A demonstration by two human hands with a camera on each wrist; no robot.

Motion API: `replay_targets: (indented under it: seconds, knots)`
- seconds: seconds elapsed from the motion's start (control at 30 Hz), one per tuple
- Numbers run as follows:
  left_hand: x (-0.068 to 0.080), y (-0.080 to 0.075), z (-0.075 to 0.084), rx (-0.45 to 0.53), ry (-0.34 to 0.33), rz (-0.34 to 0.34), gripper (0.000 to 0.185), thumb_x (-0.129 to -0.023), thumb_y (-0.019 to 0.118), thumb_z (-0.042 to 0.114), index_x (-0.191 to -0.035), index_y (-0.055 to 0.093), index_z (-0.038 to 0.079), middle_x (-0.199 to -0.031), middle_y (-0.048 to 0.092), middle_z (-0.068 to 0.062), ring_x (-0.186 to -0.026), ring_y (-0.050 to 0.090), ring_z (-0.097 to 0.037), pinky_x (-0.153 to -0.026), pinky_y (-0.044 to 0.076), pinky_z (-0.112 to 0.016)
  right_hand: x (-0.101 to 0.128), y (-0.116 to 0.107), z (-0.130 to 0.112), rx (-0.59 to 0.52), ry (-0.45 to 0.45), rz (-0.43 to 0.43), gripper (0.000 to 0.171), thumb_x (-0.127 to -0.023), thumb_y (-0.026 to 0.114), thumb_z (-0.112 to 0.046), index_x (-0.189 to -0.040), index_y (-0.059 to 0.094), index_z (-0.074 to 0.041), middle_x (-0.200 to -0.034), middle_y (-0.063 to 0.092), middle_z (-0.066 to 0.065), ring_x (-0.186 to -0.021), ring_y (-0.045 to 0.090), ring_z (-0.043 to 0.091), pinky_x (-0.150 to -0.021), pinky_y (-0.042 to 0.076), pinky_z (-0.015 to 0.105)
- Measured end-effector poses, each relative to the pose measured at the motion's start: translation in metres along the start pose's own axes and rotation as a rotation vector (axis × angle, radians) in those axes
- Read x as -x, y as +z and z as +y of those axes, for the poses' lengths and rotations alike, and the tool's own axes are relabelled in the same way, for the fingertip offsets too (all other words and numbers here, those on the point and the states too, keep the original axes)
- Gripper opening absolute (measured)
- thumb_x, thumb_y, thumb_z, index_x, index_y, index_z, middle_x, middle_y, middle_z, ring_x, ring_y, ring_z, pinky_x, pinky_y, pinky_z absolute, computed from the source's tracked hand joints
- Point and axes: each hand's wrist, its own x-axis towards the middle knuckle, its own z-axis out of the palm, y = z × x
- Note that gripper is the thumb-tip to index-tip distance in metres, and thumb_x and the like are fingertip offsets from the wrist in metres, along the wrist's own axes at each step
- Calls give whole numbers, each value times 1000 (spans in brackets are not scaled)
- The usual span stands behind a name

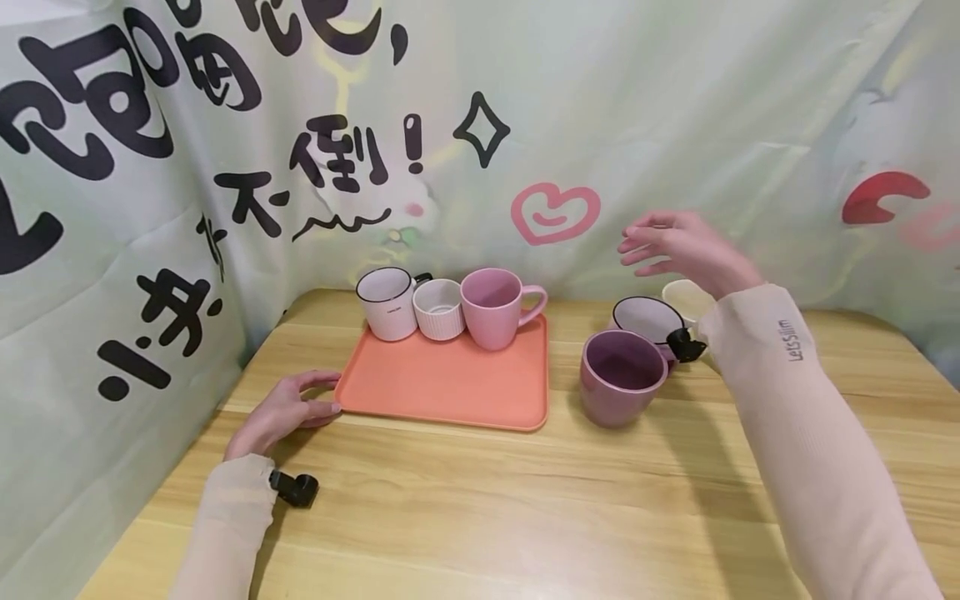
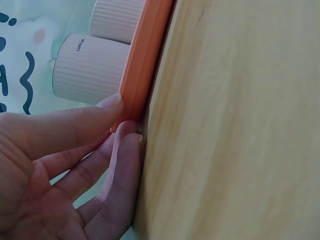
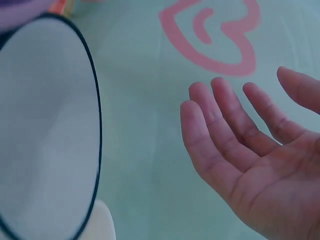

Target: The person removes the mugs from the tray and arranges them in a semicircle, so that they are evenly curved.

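Left hand [image 1: 281, 411]: fingertips are pressed against the near left corner of the orange tray [image 1: 450, 387]; nothing is gripped.
Right hand [image 1: 678, 247]: held raised with fingers spread, empty.
Below right hand: black-rimmed white cup [image 1: 645, 319], cream cup [image 1: 686, 298] and purple cup [image 1: 621, 375] are set together on the wooden table [image 1: 480, 500].
Tray's far edge, beyond left hand: white mug [image 1: 386, 303], ribbed cup [image 1: 439, 309], pink mug [image 1: 495, 307].

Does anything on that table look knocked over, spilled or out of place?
Only one thing stands out: the black-rimmed mug right of the orange tray tilts toward the camera, apparently leaning among the purple cup and cream cup. The three cups on the tray stand upright. No spill shows.
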Motion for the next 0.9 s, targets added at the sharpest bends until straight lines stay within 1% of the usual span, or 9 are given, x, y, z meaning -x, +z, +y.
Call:
replay_targets:
  seconds: [0.2,0.43,0.5,0.67,0.77,0.9]
  knots:
    - [-1,0,2,-7,0,-1,59,-94,69,0,-146,43,-11,-150,38,-35,-104,63,-14,-84,57,-27,-12,11,-7,1,6,-39,41,-106,54,-26,-131,48,7,-108,67,2,-104,67,18,-86,57,31]
    - [-1,1,3,2,2,-9,59,-94,69,-1,-146,43,-11,-150,38,-36,-103,64,-13,-85,57,-28,-21,25,-12,-23,28,-58,39,-107,52,-24,-131,48,6,-113,65,8,-98,67,15,-89,56,35]
    - [-1,0,2,-2,2,-8,59,-94,69,-1,-146,42,-11,-150,38,-36,-104,64,-14,-85,57,-27,-24,30,-13,-27,36,-62,39,-107,51,-24,-131,48,7,-116,64,11,-98,67,15,-90,55,37]
    - [0,0,1,0,-9,0,60,-94,68,-1,-147,41,-11,-151,36,-36,-105,63,-15,-84,57,-27,-34,44,-15,-29,68,-86,42,-108,48,-24,-136,46,8,-129,59,21,-108,63,25,-96,53,42]
    - [1,0,1,7,-8,-1,60,-94,69,-2,-147,42,-11,-150,37,-36,-106,62,-15,-84,57,-27,-39,51,-15,-32,89,-96,42,-109,48,-23,-137,47,9,-125,62,20,-112,61,30,-97,53,44]
    - [1,1,1,3,-3,0,60,-94,69,-1,-147,42,-11,-150,38,-35,-108,61,-15,-83,57,-26,-44,58,-14,-40,100,-108,43,-108,49,-23,-136,47,10,-118,64,16,-112,61,31,-96,53,45]
